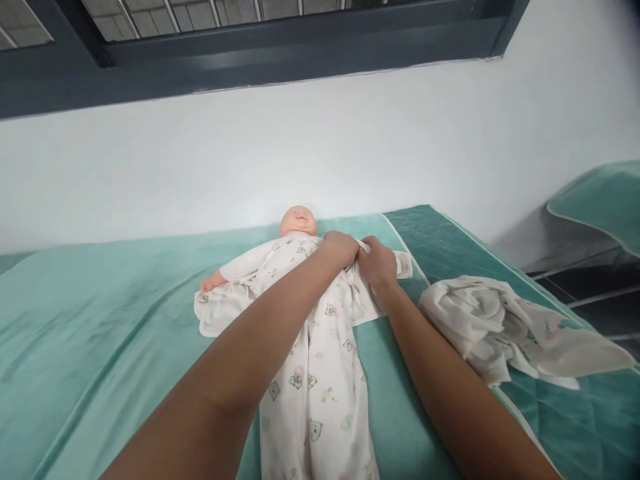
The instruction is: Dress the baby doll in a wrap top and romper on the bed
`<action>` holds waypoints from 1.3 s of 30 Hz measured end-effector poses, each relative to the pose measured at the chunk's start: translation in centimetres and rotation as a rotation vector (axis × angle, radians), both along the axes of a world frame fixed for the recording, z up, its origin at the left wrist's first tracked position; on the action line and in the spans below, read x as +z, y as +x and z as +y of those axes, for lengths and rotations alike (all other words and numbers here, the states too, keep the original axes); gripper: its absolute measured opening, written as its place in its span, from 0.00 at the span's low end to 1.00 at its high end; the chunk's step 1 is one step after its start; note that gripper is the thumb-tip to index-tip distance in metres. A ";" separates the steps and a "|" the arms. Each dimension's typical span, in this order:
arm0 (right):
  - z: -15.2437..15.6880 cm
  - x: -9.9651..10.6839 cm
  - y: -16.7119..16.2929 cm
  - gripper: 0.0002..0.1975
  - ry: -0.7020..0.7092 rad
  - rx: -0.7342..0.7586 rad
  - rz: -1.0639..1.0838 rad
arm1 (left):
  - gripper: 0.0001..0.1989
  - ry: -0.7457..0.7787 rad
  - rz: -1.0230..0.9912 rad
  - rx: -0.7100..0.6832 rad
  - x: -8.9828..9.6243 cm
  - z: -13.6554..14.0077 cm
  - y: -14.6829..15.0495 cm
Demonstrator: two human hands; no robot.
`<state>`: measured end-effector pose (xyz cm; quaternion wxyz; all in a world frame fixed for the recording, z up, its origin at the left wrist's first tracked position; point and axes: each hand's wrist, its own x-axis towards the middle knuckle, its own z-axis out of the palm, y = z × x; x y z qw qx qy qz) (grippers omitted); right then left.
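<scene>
A baby doll (pixel 299 221) lies on its back on a green bed cover (pixel 150 287), its head toward the wall. It wears white baby clothes (pixel 320 373) printed with small bears. One doll arm, in a plain white sleeve, stretches out to the left over a spread flap of the clothes. My left hand (pixel 342 248) is closed on the cloth at the doll's right-side shoulder. Close beside it, my right hand (pixel 377 261) pinches the same white fabric. A sleeve end sticks out past my right hand. The doll's other arm is hidden.
A crumpled heap of white cloth (pixel 480 320) lies to the right on a darker green quilted cover (pixel 575 413). Behind the bed stands a white wall (pixel 250 153) under a dark window frame (pixel 300 60). Another green covered surface (pixel 605 200) shows at far right.
</scene>
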<state>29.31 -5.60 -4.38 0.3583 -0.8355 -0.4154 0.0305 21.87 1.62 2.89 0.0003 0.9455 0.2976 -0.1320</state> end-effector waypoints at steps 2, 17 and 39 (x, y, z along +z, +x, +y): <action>0.0 0.2 0.1 0.15 -0.019 -0.003 0.013 | 0.13 0.035 0.048 -0.039 -0.2 0.0 0.1; -0.6 -1.3 2.5 0.11 0.455 -0.157 0.449 | 0.19 0.250 0.047 -0.040 5.9 1.1 -6.0; -1.5 -0.4 -1.2 0.17 0.630 0.099 0.333 | 0.19 0.115 -0.413 0.001 3.2 -2.9 -10.2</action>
